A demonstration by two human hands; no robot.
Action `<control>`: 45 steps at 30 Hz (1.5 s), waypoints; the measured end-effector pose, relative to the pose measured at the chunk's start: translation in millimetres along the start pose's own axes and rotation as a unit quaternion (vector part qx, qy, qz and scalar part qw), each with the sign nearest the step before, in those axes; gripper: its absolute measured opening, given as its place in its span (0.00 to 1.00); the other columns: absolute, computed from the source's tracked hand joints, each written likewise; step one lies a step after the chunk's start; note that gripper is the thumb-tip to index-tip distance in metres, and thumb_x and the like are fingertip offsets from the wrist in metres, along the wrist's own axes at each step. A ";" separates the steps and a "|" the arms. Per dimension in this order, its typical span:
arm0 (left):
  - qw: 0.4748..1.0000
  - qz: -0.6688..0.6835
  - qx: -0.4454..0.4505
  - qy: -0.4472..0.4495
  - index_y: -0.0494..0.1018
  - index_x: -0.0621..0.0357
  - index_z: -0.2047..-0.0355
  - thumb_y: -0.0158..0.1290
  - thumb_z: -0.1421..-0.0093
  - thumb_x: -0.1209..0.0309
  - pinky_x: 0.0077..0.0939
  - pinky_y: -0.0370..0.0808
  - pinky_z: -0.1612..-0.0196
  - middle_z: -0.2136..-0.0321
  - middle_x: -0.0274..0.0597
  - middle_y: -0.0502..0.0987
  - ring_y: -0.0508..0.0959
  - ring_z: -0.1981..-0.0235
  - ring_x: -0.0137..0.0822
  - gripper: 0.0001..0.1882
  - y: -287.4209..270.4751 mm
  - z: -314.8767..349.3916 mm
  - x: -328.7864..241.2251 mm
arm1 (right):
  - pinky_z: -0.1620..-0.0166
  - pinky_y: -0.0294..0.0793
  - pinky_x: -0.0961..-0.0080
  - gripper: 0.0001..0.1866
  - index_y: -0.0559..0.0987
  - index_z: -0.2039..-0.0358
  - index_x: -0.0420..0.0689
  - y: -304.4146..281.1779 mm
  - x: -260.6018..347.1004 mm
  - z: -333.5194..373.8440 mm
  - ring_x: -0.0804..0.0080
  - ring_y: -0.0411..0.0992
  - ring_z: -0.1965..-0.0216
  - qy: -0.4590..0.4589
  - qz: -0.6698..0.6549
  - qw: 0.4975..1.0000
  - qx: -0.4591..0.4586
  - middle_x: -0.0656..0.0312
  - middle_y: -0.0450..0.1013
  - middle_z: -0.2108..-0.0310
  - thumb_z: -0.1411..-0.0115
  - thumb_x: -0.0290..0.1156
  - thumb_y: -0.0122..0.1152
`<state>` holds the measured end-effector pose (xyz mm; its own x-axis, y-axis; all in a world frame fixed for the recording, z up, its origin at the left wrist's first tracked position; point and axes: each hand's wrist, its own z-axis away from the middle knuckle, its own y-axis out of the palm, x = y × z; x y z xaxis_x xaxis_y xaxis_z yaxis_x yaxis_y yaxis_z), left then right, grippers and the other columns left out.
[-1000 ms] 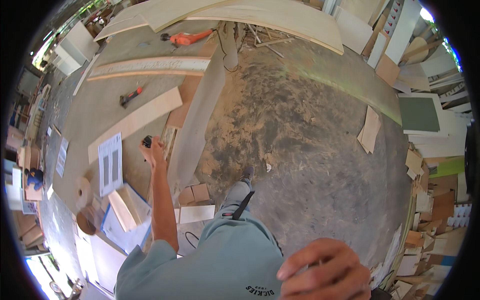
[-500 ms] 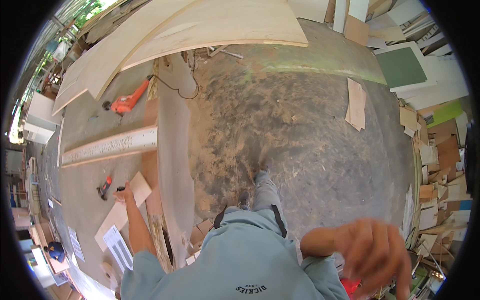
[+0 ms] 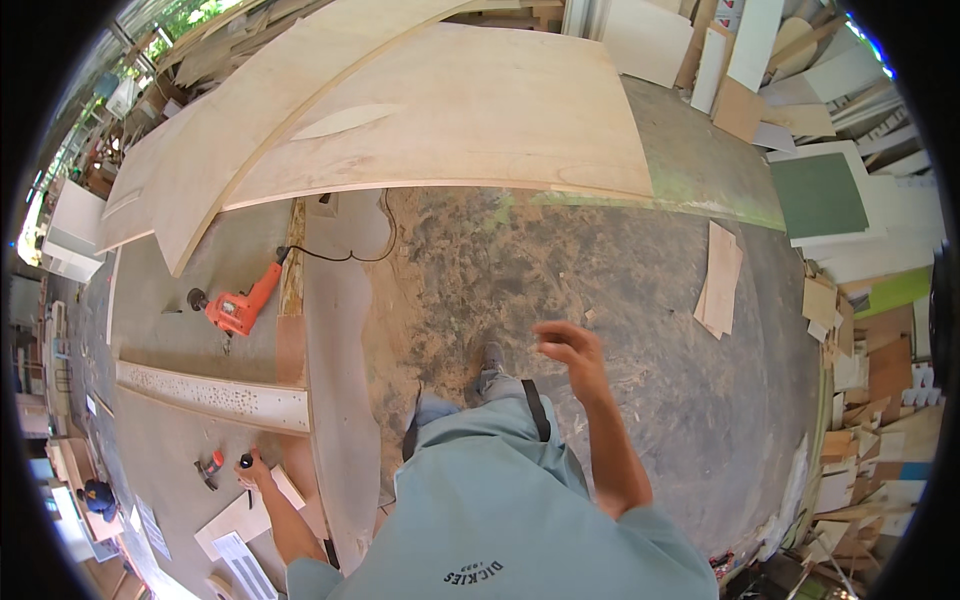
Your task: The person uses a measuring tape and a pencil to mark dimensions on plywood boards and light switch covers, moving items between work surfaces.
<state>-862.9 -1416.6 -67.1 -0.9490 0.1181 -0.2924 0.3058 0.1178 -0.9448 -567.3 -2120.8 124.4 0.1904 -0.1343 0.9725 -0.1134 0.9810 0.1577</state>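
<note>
My left hand is closed around a small black object whose kind I cannot make out. Below that hand lies a light wooden board, with a thin dark item close by. A short tool with a red and black handle rests just left of the hand. My right hand hangs in the air over the dusty floor, thumb and fingers apart, and I see nothing in it.
Farther up the worktable lies an orange power drill, its black cord trailing over the edge. A speckled white strip crosses the table. Large plywood sheets span the far side. Thin wooden pieces lie on the floor; offcuts fill the right side.
My right hand has swung from the lower right to the middle, in front of my body. The view has shifted, so the table things appear lower. My left hand still grips the black object.
</note>
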 end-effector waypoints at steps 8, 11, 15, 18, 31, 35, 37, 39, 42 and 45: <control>0.980 -0.114 -0.064 -0.153 0.65 0.42 0.35 0.55 0.47 0.30 0.57 0.69 0.41 0.45 0.59 0.72 0.72 0.43 0.59 0.46 15.6 -10.3 -68.9 | 0.59 0.74 0.77 0.13 0.84 0.55 0.40 95.7 -8.5 -158.4 0.76 0.74 0.65 0.032 0.202 0.953 0.223 0.63 0.78 0.66 0.40 0.27 0.66; 0.952 -0.152 -0.013 -0.266 0.65 0.44 0.35 0.55 0.43 0.36 0.67 0.62 0.37 0.39 0.60 0.66 0.64 0.36 0.61 0.42 5.2 19.9 -40.2 | 0.58 0.75 0.74 0.14 0.84 0.54 0.39 118.2 -19.2 -181.5 0.74 0.76 0.64 0.019 0.282 0.922 0.264 0.61 0.80 0.63 0.40 0.28 0.66; 0.941 -0.058 0.068 -0.327 0.69 0.49 0.37 0.57 0.43 0.46 0.76 0.56 0.36 0.36 0.63 0.62 0.57 0.32 0.66 0.36 -20.4 56.4 -68.4 | 0.56 0.77 0.73 0.14 0.83 0.54 0.36 127.0 -40.7 -207.7 0.72 0.78 0.62 -0.001 0.286 0.934 0.213 0.58 0.81 0.61 0.39 0.28 0.65; 0.972 -0.072 0.064 -0.214 0.70 0.54 0.39 0.57 0.40 0.50 0.64 0.62 0.37 0.40 0.62 0.65 0.63 0.36 0.62 0.33 -40.5 70.1 -90.8 | 0.57 0.77 0.74 0.13 0.83 0.55 0.36 142.4 -63.8 -232.0 0.73 0.78 0.63 0.070 0.251 0.948 0.181 0.58 0.80 0.64 0.39 0.28 0.65; 0.779 0.572 -0.024 -0.256 0.77 0.55 0.67 0.49 0.36 0.54 0.18 0.58 0.85 0.77 0.33 0.72 0.71 0.82 0.27 0.17 -100.3 47.0 -259.8 | 0.46 0.74 0.56 0.23 0.75 0.45 0.43 325.1 6.4 -263.5 0.45 0.72 0.47 -0.246 0.270 0.822 0.436 0.48 0.72 0.49 0.41 0.34 0.65; 0.694 0.653 0.300 -0.032 0.77 0.58 0.60 0.49 0.36 0.58 0.18 0.72 0.74 0.68 0.40 0.76 0.75 0.71 0.31 0.17 -98.1 69.9 -385.5 | 0.46 0.74 0.58 0.17 0.75 0.48 0.39 298.7 37.0 -256.6 0.51 0.74 0.48 -0.236 0.204 0.863 0.397 0.51 0.73 0.50 0.36 0.31 0.63; 0.600 0.644 0.474 -0.033 0.76 0.60 0.58 0.46 0.33 0.55 0.17 0.70 0.78 0.70 0.42 0.77 0.76 0.75 0.31 0.20 -100.4 89.7 -447.2 | 0.53 0.76 0.61 0.14 0.78 0.51 0.40 247.8 19.8 -278.0 0.52 0.77 0.56 -0.212 0.244 0.919 0.224 0.50 0.76 0.58 0.35 0.30 0.60; 0.547 0.604 0.579 -0.022 0.76 0.63 0.59 0.45 0.32 0.51 0.18 0.68 0.82 0.68 0.46 0.77 0.77 0.78 0.33 0.24 -95.0 120.1 -493.5 | 0.57 0.76 0.65 0.12 0.80 0.54 0.40 169.3 0.9 -293.7 0.62 0.77 0.62 -0.137 0.210 0.968 -0.003 0.54 0.78 0.66 0.38 0.24 0.57; 0.493 0.551 0.673 0.013 0.74 0.65 0.57 0.43 0.32 0.48 0.19 0.67 0.84 0.61 0.53 0.78 0.77 0.79 0.34 0.28 -89.5 168.0 -545.0 | 0.76 0.63 0.86 0.12 0.84 0.58 0.41 11.6 -3.4 -298.8 0.85 0.60 0.80 -0.072 0.042 0.958 -0.275 0.74 0.70 0.78 0.31 0.32 0.53; 0.412 0.522 0.747 0.009 0.72 0.66 0.52 0.48 0.36 0.49 0.18 0.67 0.84 0.49 0.60 0.74 0.78 0.80 0.35 0.29 -77.9 217.2 -583.9 | 0.76 0.59 0.85 0.13 0.85 0.57 0.41 -137.4 -0.4 -280.1 0.86 0.59 0.80 -0.075 0.039 0.893 -0.442 0.74 0.67 0.80 0.30 0.32 0.53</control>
<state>-349.4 -1708.9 145.1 -0.3565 -0.6553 -0.6660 0.1460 -0.7431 0.6530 -278.7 -2216.1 54.3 0.0762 -0.0127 0.9970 0.7058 0.7070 -0.0449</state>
